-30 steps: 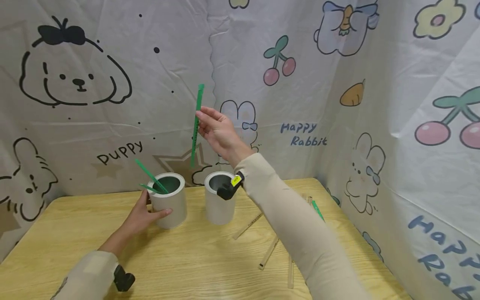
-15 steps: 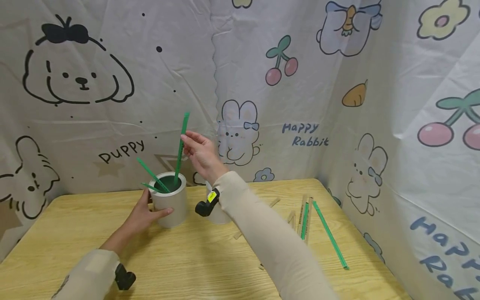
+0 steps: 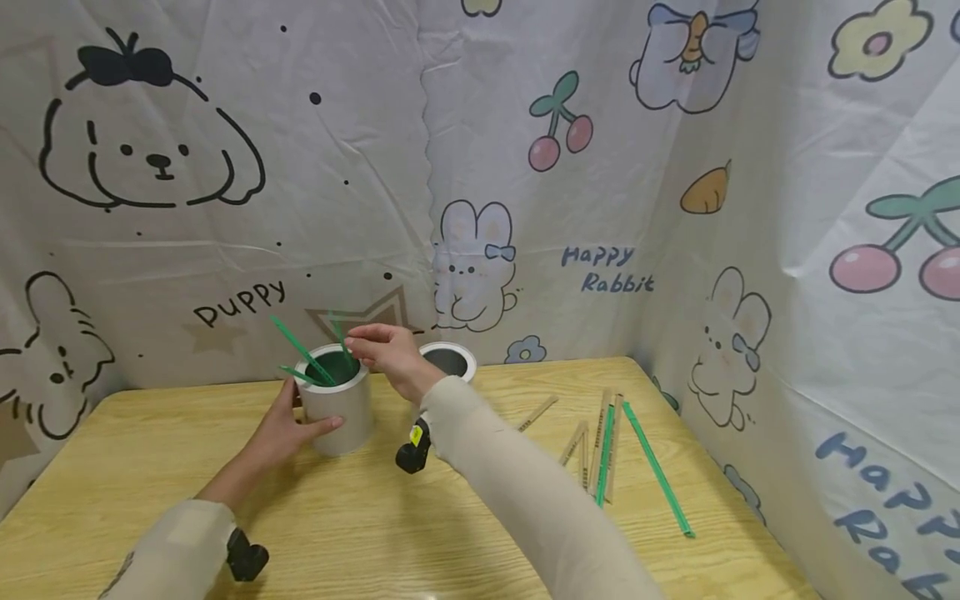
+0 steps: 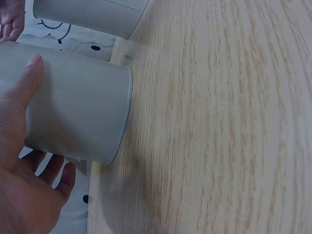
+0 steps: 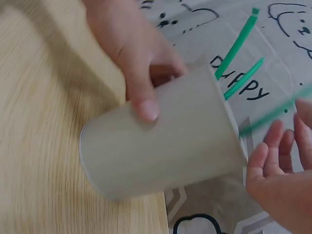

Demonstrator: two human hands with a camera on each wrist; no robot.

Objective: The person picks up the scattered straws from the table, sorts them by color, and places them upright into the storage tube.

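My left hand (image 3: 281,433) grips a white round can (image 3: 339,421) from its left side, thumb across the front; the left wrist view shows the same can (image 4: 83,105) upright on the table. Two green wrapped straws (image 3: 296,342) lean out of its mouth to the left. At the can's right rim is my right hand (image 3: 393,354), its fingertips beside a third green straw (image 3: 339,333) whose lower end is inside the can. In the right wrist view this straw (image 5: 273,114) is blurred, and the right hand's thumb and fingers (image 5: 274,151) stand apart.
A second white can (image 3: 453,354) stands just right, partly behind my right wrist. Several brown wrapped straws (image 3: 538,412) and two green straws (image 3: 660,471) lie on the wooden table (image 3: 187,433) at the right. A printed cloth (image 3: 360,125) hangs behind.
My right hand has come down and left with the green straw, from above the cans to the left can's rim. The straw now tilts left, loose of the fingers. My left hand stays.
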